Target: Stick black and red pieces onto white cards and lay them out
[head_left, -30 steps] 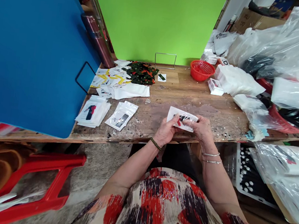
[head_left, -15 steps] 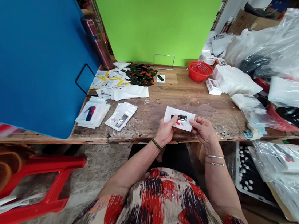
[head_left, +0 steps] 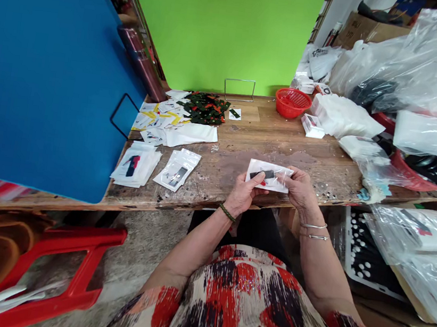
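Between my two hands is a small plastic bag [head_left: 260, 166] with a black piece and a bit of red showing in it, held just above the front edge of the workbench. My left hand [head_left: 244, 191] grips its left side, thumb on top over the black piece. On its right end, my right hand [head_left: 299, 187] is closed with thumb and fingers at the bag's edge. To the left lie a stack of filled bags [head_left: 143, 167] with a black and red item on top, and a smaller pile of bags [head_left: 186, 162] showing a dark rectangular piece.
A heap of dark green and orange pieces [head_left: 205, 109] lies at the back beside printed cards [head_left: 154, 117]. A red basket [head_left: 291, 109] and white packets [head_left: 343, 117] stand at the back right. Blue [head_left: 54, 67] and green [head_left: 220, 24] panels border the bench [head_left: 246, 135]. A red stool [head_left: 86, 253] stands lower left.
The bag has shifted slightly right and tilted in my hands. My right fingers have moved inward over its right end, and my left hand has followed a little to the right.
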Demonstrator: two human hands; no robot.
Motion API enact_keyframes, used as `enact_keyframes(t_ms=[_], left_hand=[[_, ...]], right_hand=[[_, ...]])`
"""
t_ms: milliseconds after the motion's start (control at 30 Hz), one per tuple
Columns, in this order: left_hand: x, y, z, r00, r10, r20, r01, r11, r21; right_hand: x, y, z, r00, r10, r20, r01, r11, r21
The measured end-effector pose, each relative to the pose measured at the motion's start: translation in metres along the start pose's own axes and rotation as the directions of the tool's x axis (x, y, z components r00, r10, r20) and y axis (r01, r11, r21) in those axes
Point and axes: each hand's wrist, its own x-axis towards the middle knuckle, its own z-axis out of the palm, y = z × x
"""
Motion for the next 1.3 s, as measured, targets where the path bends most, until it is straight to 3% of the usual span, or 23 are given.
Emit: enact_keyframes(t_ms=[167,367,500,633,733,1000,1100,1200,1300], left_hand=[[0.002,0.012,-0.012,0.999,0.017,0.032,-0.021,0.99,0.142],[-0.001,0.019,-0.025,0.972,0.184,-0.145,-0.155,0.97,0.19],[-0.011,0.029,-0.035,0.943,0.284,-0.174,-0.217,0.92,0.327],[-0.028,0.055,-0.04,0.94,0.341,0.018,-0.268,0.704,0.658],[-0.04,0.075,-0.042,0.922,0.372,0.104,-0.316,0.572,0.757],[-0.065,0.103,-0.077,0.828,0.561,-0.003,-0.327,0.486,0.811],[-0.07,0.126,-0.095,0.796,0.606,-0.015,-0.265,0.371,0.89],[-0.071,0.15,-0.111,0.778,0.628,-0.006,-0.097,0.13,0.987],[-0.065,0.162,-0.123,0.796,0.605,-0.034,0.112,-0.091,0.989]], right_hand=[[0.003,-0.007,-0.001,0.997,0.053,0.063,-0.043,0.988,-0.145],[0.008,-0.009,0.007,0.96,0.204,0.194,-0.202,0.979,-0.031],[0.009,-0.006,0.018,0.974,0.114,0.196,-0.098,0.991,-0.089],[0.009,-0.007,0.039,0.955,0.023,0.297,0.07,0.952,-0.298],[0.007,-0.011,0.06,0.901,-0.021,0.434,0.207,0.899,-0.385],[0.006,-0.006,0.129,0.743,-0.179,0.645,0.582,0.65,-0.489],[0.024,0.006,0.161,0.717,-0.178,0.674,0.585,0.679,-0.443],[0.052,0.02,0.194,0.724,-0.164,0.67,0.554,0.716,-0.425],[0.076,0.033,0.219,0.719,-0.217,0.66,0.632,0.599,-0.492]])
